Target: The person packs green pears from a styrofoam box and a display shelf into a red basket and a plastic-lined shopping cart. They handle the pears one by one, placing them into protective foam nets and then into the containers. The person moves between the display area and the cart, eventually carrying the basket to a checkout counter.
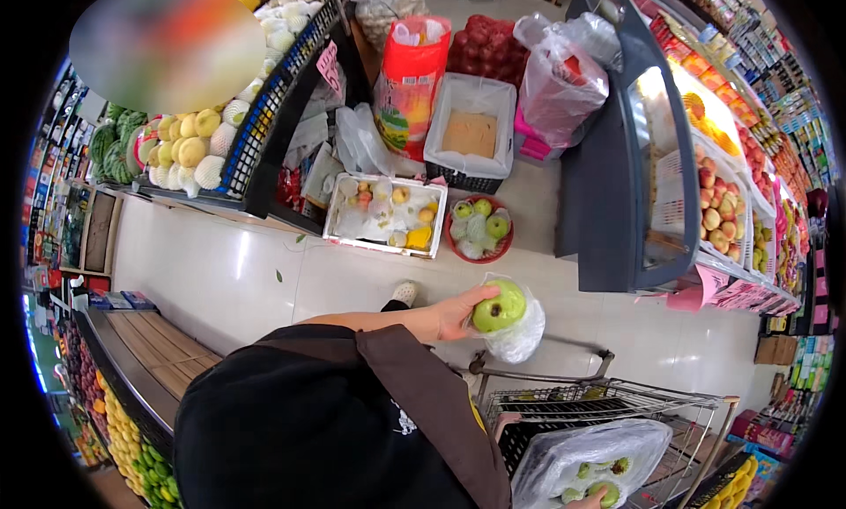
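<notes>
Hands: one hand (456, 313), reaching from the frame's centre toward the right, grasps a green apple (500, 306) together with a thin clear bag (520, 334); which hand it is cannot be told. A second hand (589, 502) shows only as fingertips at the lower edge, touching a bag of apples (586, 456) in a wire cart (617, 399); its grip cannot be told. The held apple sits just right of centre, above the pale floor (220, 271). Further up lie a red bowl (458, 245) of green apples, a white tray (339, 231) of mixed fruit and a lined crate (471, 130). A fruit shelf (264, 112) occupies the upper left, a chiller (617, 183) the right.
</notes>
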The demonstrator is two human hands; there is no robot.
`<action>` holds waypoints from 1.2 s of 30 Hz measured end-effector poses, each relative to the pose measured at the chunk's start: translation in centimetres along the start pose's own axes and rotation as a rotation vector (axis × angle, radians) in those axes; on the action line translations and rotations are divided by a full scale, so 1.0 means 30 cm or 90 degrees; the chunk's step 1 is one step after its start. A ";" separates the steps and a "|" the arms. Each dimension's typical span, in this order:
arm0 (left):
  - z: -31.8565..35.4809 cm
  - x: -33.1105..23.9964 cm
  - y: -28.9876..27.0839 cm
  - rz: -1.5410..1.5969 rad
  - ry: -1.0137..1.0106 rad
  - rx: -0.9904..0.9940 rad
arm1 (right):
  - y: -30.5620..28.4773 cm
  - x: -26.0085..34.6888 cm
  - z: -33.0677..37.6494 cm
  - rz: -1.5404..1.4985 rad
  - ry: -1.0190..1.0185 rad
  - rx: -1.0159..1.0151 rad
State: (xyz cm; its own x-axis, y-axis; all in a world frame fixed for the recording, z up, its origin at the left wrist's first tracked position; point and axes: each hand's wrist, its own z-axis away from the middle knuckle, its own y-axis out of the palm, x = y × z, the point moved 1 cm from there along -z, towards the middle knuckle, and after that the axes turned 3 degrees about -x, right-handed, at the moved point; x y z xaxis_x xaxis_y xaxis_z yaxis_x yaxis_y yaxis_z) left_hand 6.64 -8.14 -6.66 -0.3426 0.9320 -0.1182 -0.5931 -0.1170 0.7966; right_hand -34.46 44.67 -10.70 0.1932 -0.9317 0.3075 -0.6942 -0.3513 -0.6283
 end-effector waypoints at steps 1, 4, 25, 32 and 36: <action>0.017 -0.045 -0.003 -0.053 -0.008 -0.081 | -0.065 0.080 0.000 -0.007 0.011 -0.041; 0.065 -0.185 -0.070 -0.120 -0.067 -0.049 | -0.207 0.301 -0.011 -0.093 0.044 -0.120; -0.678 -0.607 -0.872 -0.301 0.197 -0.559 | 0.855 1.959 1.425 -0.049 -0.044 1.046; -1.303 -0.558 -1.239 -0.422 0.156 -0.674 | 1.343 1.937 1.829 0.002 -0.097 1.047; -1.517 -0.553 -1.384 -0.443 0.155 -0.724 | 1.479 1.885 2.009 -0.077 -0.044 1.038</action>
State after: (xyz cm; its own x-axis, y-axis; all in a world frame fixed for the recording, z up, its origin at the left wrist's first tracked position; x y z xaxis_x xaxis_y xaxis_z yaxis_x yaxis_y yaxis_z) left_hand 3.79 -34.36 -64.77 0.2244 0.8436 -0.4879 -0.9232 0.0237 -0.3836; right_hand -12.53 -29.14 -64.25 0.2490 -0.8795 0.4056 0.7419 -0.0960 -0.6636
